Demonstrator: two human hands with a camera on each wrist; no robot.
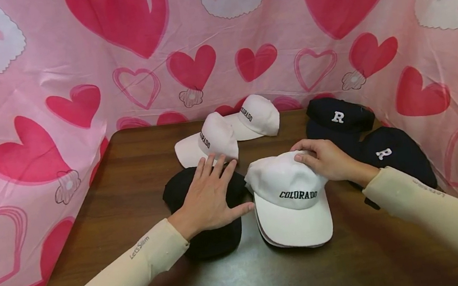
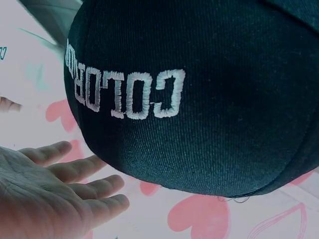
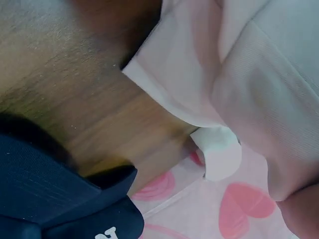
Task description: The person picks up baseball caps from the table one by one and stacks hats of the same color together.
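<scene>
My right hand [image 1: 326, 159] grips the top of a white cap [image 1: 293, 187] with "COLORADO" in dark letters, thumb on the crown and fingers toward its back. Layered brim edges show under this cap's brim. In the right wrist view the white cap [image 3: 279, 94] fills the upper right, most of the hand out of frame. My left hand [image 1: 208, 199], fingers spread, is at a black cap [image 1: 218, 241] left of the white one. The left wrist view shows white "COLORADO" stitching on the black cap [image 2: 199, 124], with the left hand [image 2: 45, 194] beside it.
Two more white caps [image 1: 217, 137] lie toward the back of the brown table [image 1: 129, 175]. On the right are two dark caps with a white "R", one farther back [image 1: 338, 116] and one nearer [image 1: 400, 159]. Pink heart-printed cloth [image 1: 140, 96] hangs behind and at both sides.
</scene>
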